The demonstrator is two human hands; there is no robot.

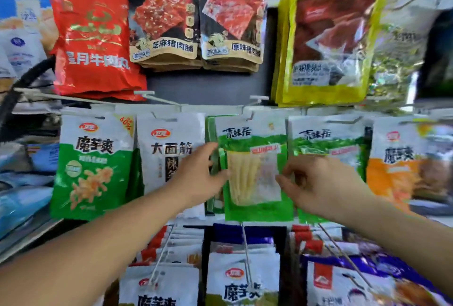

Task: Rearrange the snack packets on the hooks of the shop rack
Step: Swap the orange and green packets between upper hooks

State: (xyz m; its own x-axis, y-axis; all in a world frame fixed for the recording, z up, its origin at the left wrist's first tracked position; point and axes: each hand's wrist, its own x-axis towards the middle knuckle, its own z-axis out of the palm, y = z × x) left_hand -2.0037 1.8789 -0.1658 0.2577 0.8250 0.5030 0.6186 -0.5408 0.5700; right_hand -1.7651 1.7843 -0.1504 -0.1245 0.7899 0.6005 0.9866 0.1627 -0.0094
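My left grip point(202, 174) curled round left edge of green packet point(255, 149), right grip point(318, 183) pinched right edge; packet hung between them from hook point(251, 113) above. Judged step: shifting this packet. Next called for level slide along hook, toward me.

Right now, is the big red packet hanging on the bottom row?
No, the red packet hangs up in the top row.
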